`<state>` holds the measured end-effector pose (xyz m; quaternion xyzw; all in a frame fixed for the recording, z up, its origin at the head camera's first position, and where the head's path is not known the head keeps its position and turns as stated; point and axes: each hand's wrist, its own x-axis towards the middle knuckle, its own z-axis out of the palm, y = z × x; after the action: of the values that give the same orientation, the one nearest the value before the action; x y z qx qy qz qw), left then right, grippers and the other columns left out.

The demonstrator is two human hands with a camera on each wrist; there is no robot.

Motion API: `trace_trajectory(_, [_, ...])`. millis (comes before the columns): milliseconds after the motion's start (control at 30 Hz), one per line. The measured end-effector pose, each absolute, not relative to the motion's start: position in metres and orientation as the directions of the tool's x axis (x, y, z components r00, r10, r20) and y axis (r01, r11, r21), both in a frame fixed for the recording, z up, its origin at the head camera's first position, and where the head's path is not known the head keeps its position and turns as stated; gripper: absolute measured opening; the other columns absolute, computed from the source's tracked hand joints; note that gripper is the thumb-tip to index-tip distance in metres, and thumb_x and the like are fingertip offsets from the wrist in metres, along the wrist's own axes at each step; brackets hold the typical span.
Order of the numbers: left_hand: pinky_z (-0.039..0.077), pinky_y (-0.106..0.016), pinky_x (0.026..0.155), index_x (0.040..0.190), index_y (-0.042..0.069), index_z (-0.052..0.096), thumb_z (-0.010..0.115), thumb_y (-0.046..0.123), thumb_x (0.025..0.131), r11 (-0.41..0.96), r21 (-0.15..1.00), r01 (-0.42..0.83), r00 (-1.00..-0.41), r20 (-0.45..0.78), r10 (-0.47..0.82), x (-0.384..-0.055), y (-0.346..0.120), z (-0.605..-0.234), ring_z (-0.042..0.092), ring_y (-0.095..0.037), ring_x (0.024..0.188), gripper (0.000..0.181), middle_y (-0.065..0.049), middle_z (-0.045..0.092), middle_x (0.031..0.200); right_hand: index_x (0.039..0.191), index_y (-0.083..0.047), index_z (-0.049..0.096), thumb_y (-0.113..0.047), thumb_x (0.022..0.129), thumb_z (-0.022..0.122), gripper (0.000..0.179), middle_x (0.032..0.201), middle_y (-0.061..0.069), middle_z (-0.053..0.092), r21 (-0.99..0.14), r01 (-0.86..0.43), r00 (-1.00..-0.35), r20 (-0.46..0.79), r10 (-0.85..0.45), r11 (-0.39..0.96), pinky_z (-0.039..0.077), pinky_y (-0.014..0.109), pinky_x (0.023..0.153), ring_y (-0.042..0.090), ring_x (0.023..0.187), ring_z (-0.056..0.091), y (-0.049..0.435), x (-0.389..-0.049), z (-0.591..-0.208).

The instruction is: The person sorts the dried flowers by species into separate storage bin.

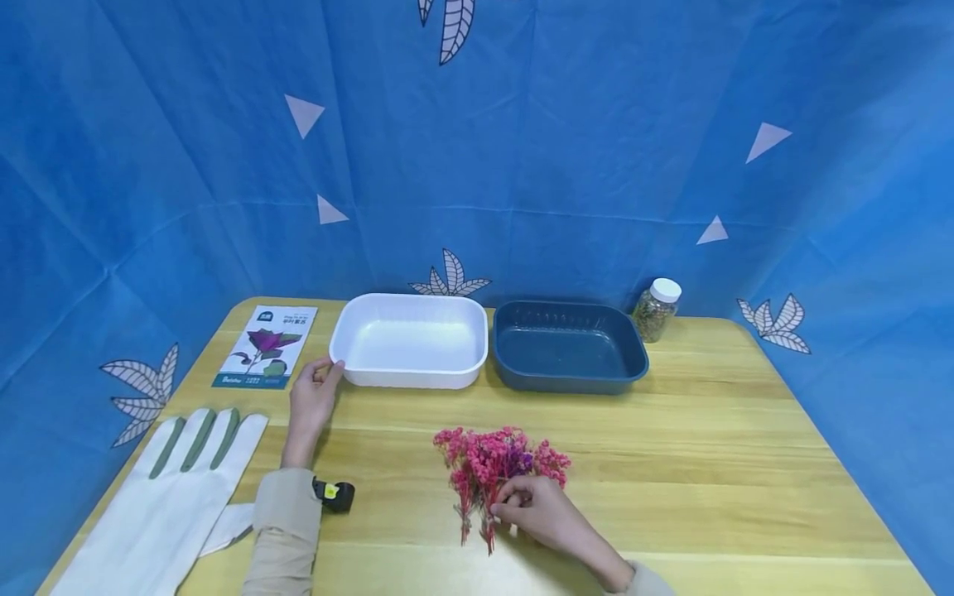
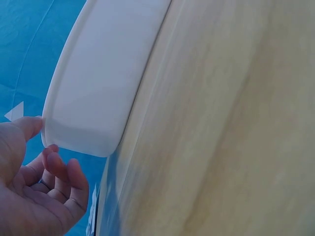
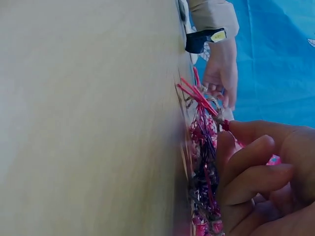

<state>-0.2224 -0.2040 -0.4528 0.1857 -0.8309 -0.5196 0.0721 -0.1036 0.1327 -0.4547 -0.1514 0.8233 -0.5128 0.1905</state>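
At the near left corner of the white plastic basin (image 1: 413,379), my left hand (image 1: 311,403) pinches the rim. In the left wrist view, the thumb and index finger of this left hand (image 2: 42,189) meet the rim of the basin (image 2: 93,83), and the other fingers are curled. Pink dried flowers (image 1: 484,454), with some purple among them, lie in small bunches on the table. My right hand (image 1: 546,513) pinches the stems of a bunch between thumb and index finger. The right wrist view shows the pinched stems (image 3: 202,98) close up; the fingers partly hide the blossoms.
A dark blue basin (image 1: 566,384) stands right of the white one, beside a white-capped jar (image 1: 654,313). A seed packet (image 1: 264,348) lies at the back left. White-and-green gloves (image 1: 160,505) lie left of my forearm. Blue cloth (image 1: 522,149) hangs behind the wooden table (image 1: 715,463).
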Motion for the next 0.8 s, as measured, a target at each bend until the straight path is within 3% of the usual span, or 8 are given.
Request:
trace_trajectory(267, [0.039, -0.023, 0.061, 0.136, 0.002, 0.046, 0.046, 0.042, 0.098, 0.384, 0.892, -0.240, -0.920, -0.083, -0.382, -0.2225, -0.2044, -0.4532, 0.044, -0.014, 0.073, 0.055, -0.007, 0.048, 0.094, 0.087, -0.003, 0.064, -0.013, 0.084, 0.069, 0.011, 0.078, 0.003, 0.066, -0.915, -0.053, -0.898, -0.132, -0.420, 0.401, 0.045, 0.019, 0.047, 0.007, 0.055, 0.053, 0.1298, -0.1016, -0.4522])
trace_trajectory(800, [0.039, -0.021, 0.059, 0.135, 0.002, 0.046, 0.046, 0.042, 0.098, 0.383, 0.893, -0.235, -0.921, -0.080, -0.380, -0.2240, -0.2053, -0.4548, 0.044, -0.014, 0.072, 0.054, -0.007, 0.048, 0.095, 0.087, -0.003, 0.063, -0.010, 0.084, 0.067, 0.009, 0.071, 0.006, 0.067, -0.908, 0.021, -0.917, -0.185, -0.354, 0.419, 0.042, 0.022, 0.037, 0.014, 0.048, 0.056, 0.1343, -0.0989, -0.4456])
